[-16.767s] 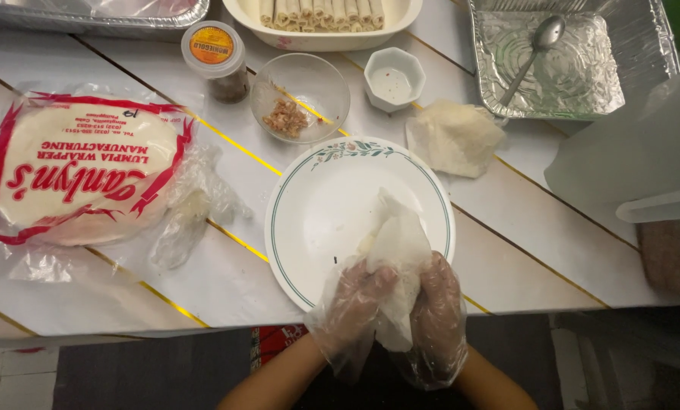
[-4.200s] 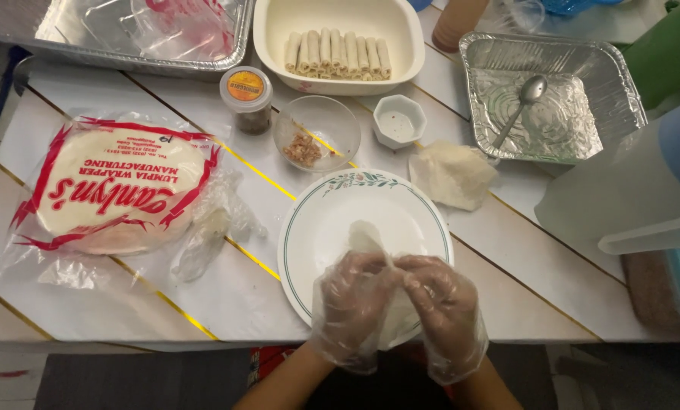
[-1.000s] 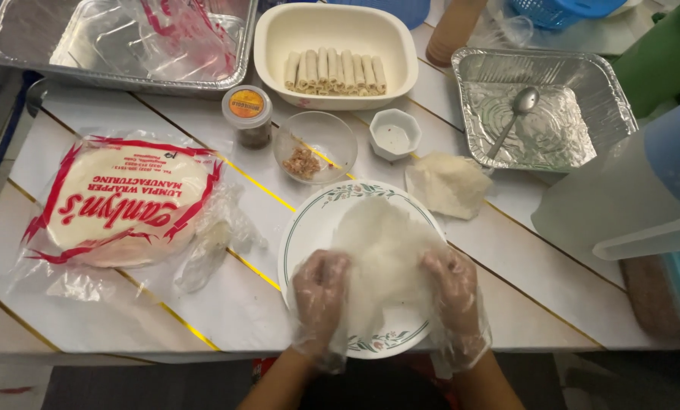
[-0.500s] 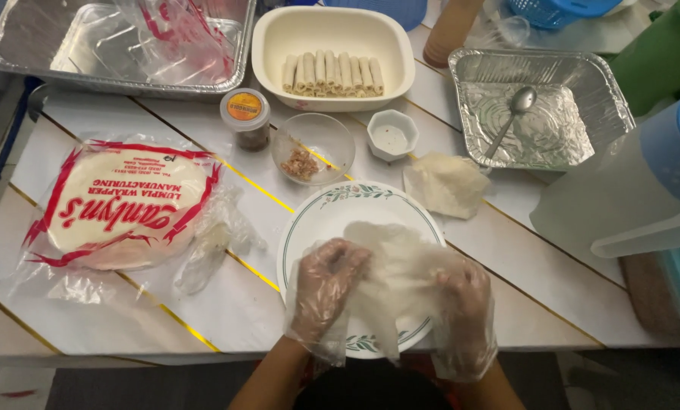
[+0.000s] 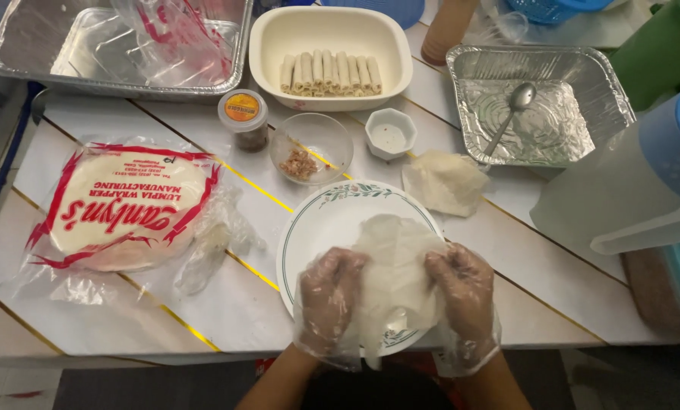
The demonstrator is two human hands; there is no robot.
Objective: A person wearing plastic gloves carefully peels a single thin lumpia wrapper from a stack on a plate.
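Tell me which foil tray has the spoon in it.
The right foil tray, beyond the white pitcher: a metal spoon lies inside. The left foil tray holds only crumpled clear plastic.

Bare tabletop (image 5: 226, 304) left of the plate (image 5: 309, 228) is passable; ahead — glass bowl (image 5: 311, 144), small cup (image 5: 389, 134) block

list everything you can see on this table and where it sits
wrapper sheet: 1, pale translucent, held over the plate
plate: 1, white with green rim, front centre
wrapper pack: 1, red and white, left
rolls: about nine, pale, in cream dish
glass bowl: 1, clear, behind plate
small cup: 1, white
jar: 1, orange lid
foil trays: 2, silver, back left, back right
spoon: 1, right tray
left hand: gloved, gripping sheet
right hand: gloved, gripping sheet
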